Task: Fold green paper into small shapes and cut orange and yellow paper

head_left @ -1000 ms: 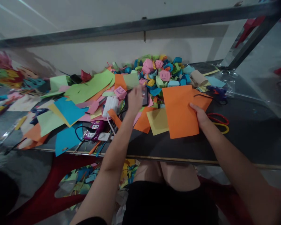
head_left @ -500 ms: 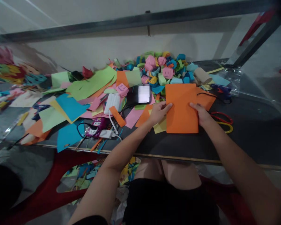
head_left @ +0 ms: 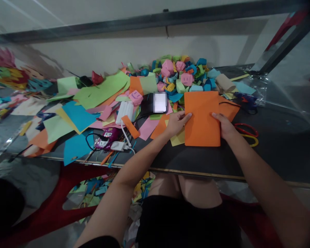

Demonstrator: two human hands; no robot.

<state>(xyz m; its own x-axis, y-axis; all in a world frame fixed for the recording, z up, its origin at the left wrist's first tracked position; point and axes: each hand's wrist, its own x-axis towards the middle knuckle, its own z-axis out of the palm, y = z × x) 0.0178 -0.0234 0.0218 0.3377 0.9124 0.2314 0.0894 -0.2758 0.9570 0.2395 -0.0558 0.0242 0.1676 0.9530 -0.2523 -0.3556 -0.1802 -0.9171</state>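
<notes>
An orange sheet of paper [head_left: 202,127], with a rounded lower edge that looks like a fold, is held upright just above the dark table [head_left: 279,151]. My left hand [head_left: 178,123] pinches its left edge, thumb on the near face and fingers behind. At the opposite edge my right hand [head_left: 225,124] grips it the same way, its fingers partly hidden by the paper. Scissors with a red and a yellow handle [head_left: 249,135] lie beside my right wrist. Behind the sheet another orange piece of paper [head_left: 229,107] rests on the table.
Folded paper shapes [head_left: 187,79] are heaped against the wall. Coloured sheets [head_left: 77,117] cover the left side, around a white power bank [head_left: 125,112] and a purple power strip [head_left: 107,137]. A lit phone [head_left: 160,102] stands mid-table. Paper scraps [head_left: 93,193] lie below the table.
The view has shifted slightly, so everything sits a little further right. Both hands keep the same hold on the orange paper, which looks unchanged.
</notes>
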